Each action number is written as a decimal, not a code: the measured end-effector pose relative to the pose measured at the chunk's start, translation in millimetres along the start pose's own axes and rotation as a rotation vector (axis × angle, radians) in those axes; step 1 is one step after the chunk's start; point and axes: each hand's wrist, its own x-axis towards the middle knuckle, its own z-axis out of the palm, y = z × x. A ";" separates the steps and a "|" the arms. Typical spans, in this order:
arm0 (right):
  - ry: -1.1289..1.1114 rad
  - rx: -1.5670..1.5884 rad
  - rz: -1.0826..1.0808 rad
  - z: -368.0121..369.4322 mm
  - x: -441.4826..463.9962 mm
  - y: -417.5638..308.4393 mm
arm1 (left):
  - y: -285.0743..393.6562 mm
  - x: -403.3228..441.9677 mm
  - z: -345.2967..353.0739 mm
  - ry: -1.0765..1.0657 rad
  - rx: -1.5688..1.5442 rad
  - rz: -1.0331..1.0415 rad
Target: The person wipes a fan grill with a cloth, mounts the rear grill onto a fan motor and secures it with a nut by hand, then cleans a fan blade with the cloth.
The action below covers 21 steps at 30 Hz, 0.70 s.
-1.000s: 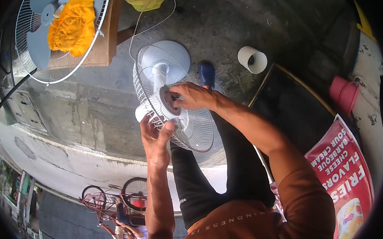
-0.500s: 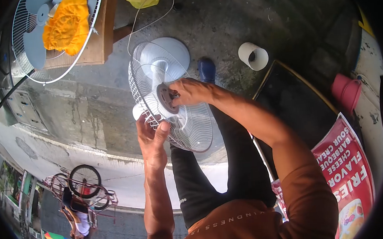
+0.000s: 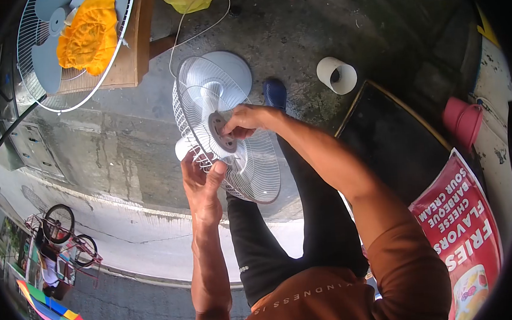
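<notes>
A white stand fan, its blades off, stands before my legs on a round base (image 3: 233, 73). Its wire rear grille (image 3: 266, 177) faces up towards me, with a grey ring (image 3: 217, 127) at the centre. My left hand (image 3: 204, 189) is closed round the grille's near left rim, thumb on the front side. At the grey ring, my right hand (image 3: 246, 122) has its fingers bent together into the hub; they hide whatever they pinch there. The white motor housing (image 3: 182, 148) shows behind the grille, near my left fingertips.
On a wooden table (image 3: 137, 44) at upper left lie the front grille (image 3: 29, 86), grey blades (image 3: 46, 58) and an orange cloth (image 3: 88, 38). A white cylinder (image 3: 345, 79), a black board (image 3: 394, 116), a pink bucket (image 3: 463, 122) and a red banner (image 3: 471, 223) are to the right.
My right fingers have shifted slightly and turned at the hub. My left hand keeps its hold on the grille. A person on a pedal cycle in the street has moved left.
</notes>
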 end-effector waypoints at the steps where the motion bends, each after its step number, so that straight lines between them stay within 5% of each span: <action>1: 0.005 0.084 0.045 0.1 3.6 2.8 | -0.1 0.0 -0.4 -0.003 0.005 0.002; 4: 0.148 -0.389 -0.222 -1.9 -21.3 -11.5 | 3.4 -1.0 -1.0 0.003 -0.011 -0.010; 7: 0.337 -0.530 -0.773 2.1 -27.3 3.4 | 5.5 -1.5 0.5 0.002 -0.017 -0.027; 10: 0.241 -0.723 -0.673 6.1 -40.9 -4.1 | 1.8 0.7 -1.4 -0.017 -0.021 -0.004; 21: 0.260 -0.454 -0.591 10.1 -28.4 -1.2 | 3.2 -0.1 0.5 0.004 0.004 -0.013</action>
